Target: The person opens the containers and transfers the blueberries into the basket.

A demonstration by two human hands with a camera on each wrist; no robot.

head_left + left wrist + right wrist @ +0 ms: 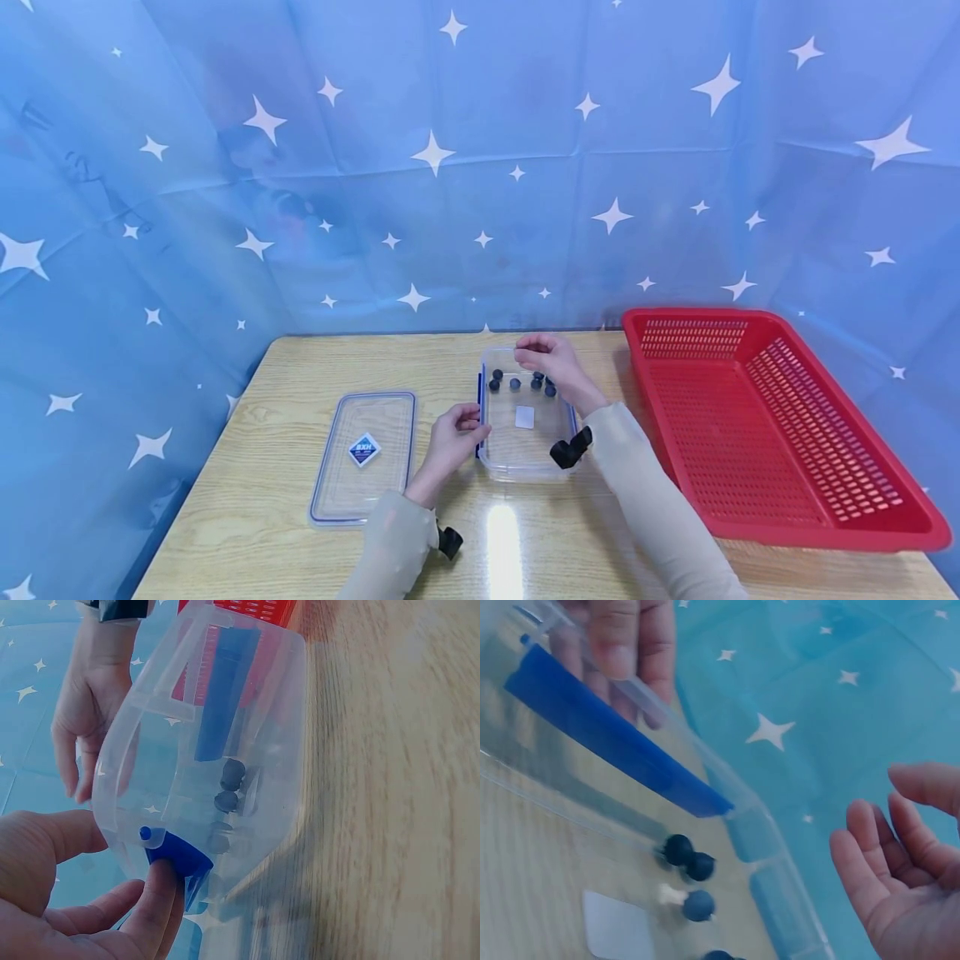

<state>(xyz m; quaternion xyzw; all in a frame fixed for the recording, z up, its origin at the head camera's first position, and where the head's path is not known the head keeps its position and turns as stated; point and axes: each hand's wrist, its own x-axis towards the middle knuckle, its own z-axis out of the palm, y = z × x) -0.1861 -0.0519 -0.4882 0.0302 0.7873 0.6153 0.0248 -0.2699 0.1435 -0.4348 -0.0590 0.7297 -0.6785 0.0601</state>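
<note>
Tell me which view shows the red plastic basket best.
The head view: the red plastic basket shows its rim, perforated walls and floor there. The left wrist view catches only part, some through the clear container; the right wrist view, none.

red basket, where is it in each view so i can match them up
Head: the red basket fills the lower right, to the right of the clear box.
Left wrist: at the top edge, partly seen through the clear box.
Right wrist: not in the picture.
Shared landmark: the clear box, visible in all three views.
</note>
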